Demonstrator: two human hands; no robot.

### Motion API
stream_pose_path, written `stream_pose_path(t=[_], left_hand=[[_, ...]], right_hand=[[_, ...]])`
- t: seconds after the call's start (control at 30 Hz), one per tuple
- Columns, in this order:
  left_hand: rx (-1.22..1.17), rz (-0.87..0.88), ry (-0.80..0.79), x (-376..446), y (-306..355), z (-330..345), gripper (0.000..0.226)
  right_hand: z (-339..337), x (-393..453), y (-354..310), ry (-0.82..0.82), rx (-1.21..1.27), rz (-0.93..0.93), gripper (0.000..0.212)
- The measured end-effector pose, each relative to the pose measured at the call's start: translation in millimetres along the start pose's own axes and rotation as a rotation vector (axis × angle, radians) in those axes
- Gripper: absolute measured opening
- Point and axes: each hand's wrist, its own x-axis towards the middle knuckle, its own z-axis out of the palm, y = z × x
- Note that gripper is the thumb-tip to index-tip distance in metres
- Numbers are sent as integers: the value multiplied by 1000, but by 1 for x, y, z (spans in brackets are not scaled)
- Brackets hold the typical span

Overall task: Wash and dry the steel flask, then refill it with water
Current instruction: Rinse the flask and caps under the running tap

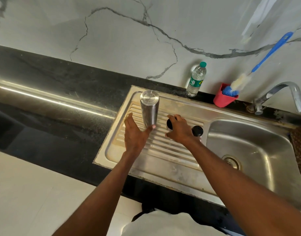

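Observation:
The steel flask (149,109) stands upright on the ribbed drainboard (163,147), a flat closed steel end facing up. My left hand (134,133) is spread beside its foot, fingers to the left with a gap, thumb tip touching the flask's lower front. My right hand (179,130) curls over a small black cap (169,124) on the drainboard just right of the flask. A second black cap (197,131) stands by my right wrist, near the basin's edge.
The steel sink basin (248,150) with its drain lies to the right, the tap (282,94) behind it. A plastic water bottle (195,80) and a red cup (223,99) holding a blue-handled bottle brush (269,53) stand against the marble wall. Black countertop (52,99) runs left.

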Motion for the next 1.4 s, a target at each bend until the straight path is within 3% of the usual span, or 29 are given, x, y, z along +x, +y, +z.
stream_pose_path(t=[0.2, 0.37, 0.5, 0.83, 1.13, 1.27, 1.33, 1.4], left_hand=[[-100, 4, -6, 21, 13, 11, 118], [-149, 117, -40, 31, 23, 8, 78], [-136, 158, -57, 38, 28, -1, 63], [-215, 169, -82, 30, 21, -7, 71], [-99, 171, -106, 34, 22, -9, 77], [-61, 167, -137, 32, 21, -9, 97], [-33, 120, -78, 23, 18, -7, 109], [0, 45, 66, 2, 16, -3, 90]], right_hand=[[6, 2, 2, 59, 105, -3, 71], [10, -1, -5, 85, 208, 18, 63], [10, -3, -9, 93, 253, 24, 61], [12, -5, -7, 107, 289, 22, 61], [10, -4, -8, 114, 290, 26, 61], [5, -11, -10, 153, 325, 24, 61], [-2, -16, -7, 198, 346, 16, 60], [-11, -21, -1, 271, 395, 23, 57]])
